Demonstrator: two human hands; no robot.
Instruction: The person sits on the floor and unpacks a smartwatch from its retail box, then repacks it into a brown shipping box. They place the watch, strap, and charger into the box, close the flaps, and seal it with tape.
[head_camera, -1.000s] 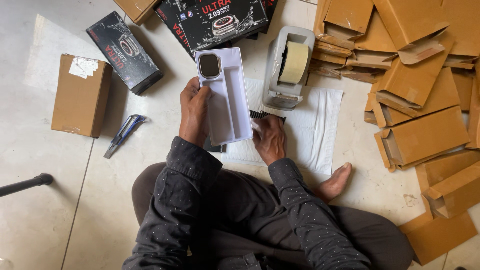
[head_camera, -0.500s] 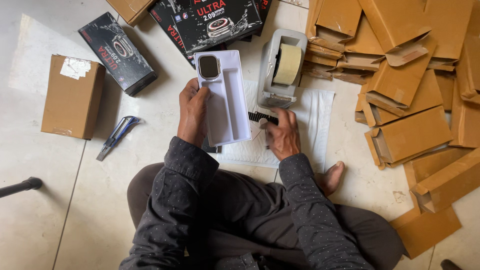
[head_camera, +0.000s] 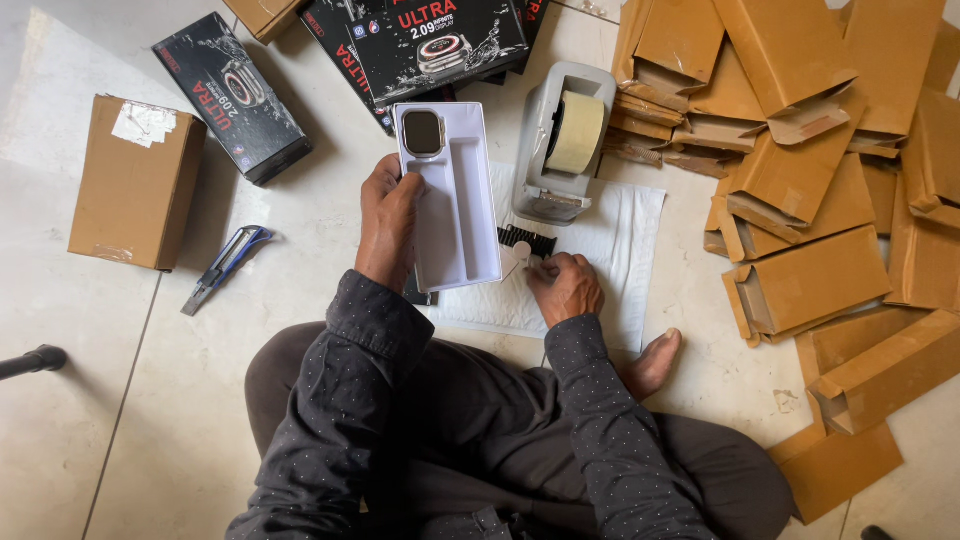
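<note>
I see my left hand (head_camera: 392, 225) holding a white plastic tray (head_camera: 448, 195) up over the tiled floor (head_camera: 120, 400), with the fingers wrapped round its left edge. A dark square watch face (head_camera: 423, 132) sits in the top pocket of the tray. The tray is long and thin, and its long side runs away from me, toward the black printed boxes (head_camera: 430, 45) at the far edge of the floor, leaning a tiny bit to the left. The watch end points away from me. My right hand (head_camera: 566, 287) was near the tape dispenser (head_camera: 562, 145) half a second ago. Now it has come down lower, onto the white padded bag (head_camera: 620, 245) lying flat on the floor, just beside the tray's near right corner. Its fingers are pinched shut on a small pale round piece (head_camera: 521, 251), next to a little black ribbed strip (head_camera: 527, 240). I think this means the hand has moved from the tape to picking up a small part. A blue box cutter (head_camera: 226, 267) and a brown carton (head_camera: 137, 182) lie to the left, and many flat brown cardboard boxes (head_camera: 800, 200) pile up on the right.
</note>
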